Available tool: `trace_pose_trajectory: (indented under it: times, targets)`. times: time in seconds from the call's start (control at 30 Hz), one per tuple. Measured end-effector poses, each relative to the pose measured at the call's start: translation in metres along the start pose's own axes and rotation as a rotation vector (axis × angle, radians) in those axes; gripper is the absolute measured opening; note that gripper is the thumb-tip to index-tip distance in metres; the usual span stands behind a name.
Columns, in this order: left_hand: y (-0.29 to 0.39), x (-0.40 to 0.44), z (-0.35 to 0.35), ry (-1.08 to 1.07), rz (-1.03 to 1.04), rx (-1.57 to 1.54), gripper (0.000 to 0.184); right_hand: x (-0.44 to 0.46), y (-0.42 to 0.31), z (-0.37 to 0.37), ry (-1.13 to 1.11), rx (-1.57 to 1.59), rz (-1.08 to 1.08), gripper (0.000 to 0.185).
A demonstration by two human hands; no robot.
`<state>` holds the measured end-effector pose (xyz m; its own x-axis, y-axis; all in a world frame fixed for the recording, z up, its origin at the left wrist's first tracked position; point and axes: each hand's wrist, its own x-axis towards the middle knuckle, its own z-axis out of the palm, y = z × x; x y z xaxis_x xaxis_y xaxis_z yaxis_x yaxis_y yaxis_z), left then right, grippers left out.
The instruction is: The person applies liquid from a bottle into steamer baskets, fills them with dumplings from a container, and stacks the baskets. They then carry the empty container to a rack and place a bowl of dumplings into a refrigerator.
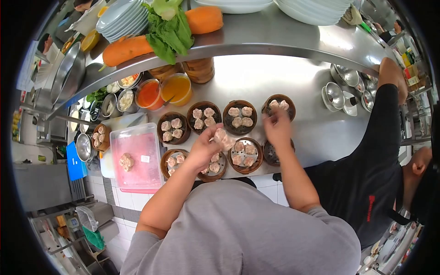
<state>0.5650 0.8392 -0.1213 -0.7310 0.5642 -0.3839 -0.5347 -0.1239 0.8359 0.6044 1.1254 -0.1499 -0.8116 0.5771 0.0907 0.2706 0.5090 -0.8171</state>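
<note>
My left hand (pixel 207 145) is closed around a small cluster of siu mai dumplings (pixel 223 139), above the steamer baskets. My right hand (pixel 278 127) reaches to the near edge of the far-right bamboo steamer (pixel 292 110). Its fingers are blurred by motion beside the pale dumplings (pixel 279 104) in that basket. Other round steamers hold several dumplings each, such as the middle back one (pixel 240 118) and the middle front one (pixel 245 156). The front-right steamer (pixel 271 156) is partly hidden under my right forearm. More dumplings (pixel 126 162) sit clumped in a clear plastic tub (pixel 144 176) with a pink base.
A metal shelf (pixel 275 43) crosses above the counter, carrying stacked plates (pixel 123 20), carrots (pixel 128 50) and leafy greens (pixel 172 36). Tubs of orange sauce (pixel 176 89) and red sauce (pixel 150 95) stand back left. Metal bowls (pixel 333 95) are at right, beside a black-clad person (pixel 366 169).
</note>
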Motion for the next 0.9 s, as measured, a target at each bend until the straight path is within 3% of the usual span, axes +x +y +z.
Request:
trace_pose_trajectory:
  times: [0.1,0.13,0.2,0.23,0.37,0.4,0.57,0.63,0.67,0.7,0.73,0.8,0.83,0.9]
  targets:
    - [-0.001,0.009,0.015,0.018,0.115,0.030,0.061,-0.058,-0.014,0.021,-0.580,0.548,0.097,0.054]
    - [-0.002,0.013,0.016,0.008,0.112,0.036,0.061,-0.070,-0.016,0.027,-0.619,0.714,0.088,0.050]
    - [-0.003,0.018,0.018,-0.020,0.193,0.331,0.056,-0.069,-0.014,0.022,-0.645,0.765,0.129,0.047]
    - [0.000,0.018,0.018,-0.027,0.186,0.336,0.056,-0.070,-0.012,0.018,-0.681,0.814,0.171,0.044]
    - [0.009,0.024,0.014,-0.220,-0.096,0.005,0.054,-0.060,-0.005,-0.008,-0.853,0.871,0.073,0.038]
    - [0.009,0.027,0.015,-0.274,-0.172,-0.123,0.053,-0.058,-0.007,-0.013,-0.868,0.932,0.151,0.036]
    - [-0.017,0.045,0.033,-0.215,0.036,0.196,0.044,-0.055,0.001,-0.010,-0.756,0.745,0.307,0.033]
    - [-0.016,0.048,0.043,-0.125,0.430,0.712,0.038,-0.057,0.007,-0.013,-0.694,0.619,0.306,0.031]
    - [-0.014,0.051,0.048,-0.116,0.572,0.769,0.030,-0.058,0.014,-0.015,-0.613,0.527,0.177,0.033]
    - [-0.014,0.056,0.051,-0.125,0.572,0.767,0.030,-0.057,0.017,-0.019,-0.531,0.431,0.046,0.036]
    - [-0.014,0.061,0.053,-0.047,0.562,0.809,0.029,-0.054,0.022,-0.025,-0.526,0.429,0.050,0.036]
    - [-0.025,0.082,0.057,0.069,0.459,0.771,0.029,-0.041,0.031,-0.038,-0.250,0.203,0.124,0.038]
    - [-0.024,0.096,0.066,0.067,0.458,0.770,0.029,-0.029,0.046,-0.040,-0.249,0.201,0.126,0.038]
    - [-0.025,0.124,0.086,0.005,0.410,0.890,0.033,0.001,0.081,-0.037,0.100,0.010,0.022,0.037]
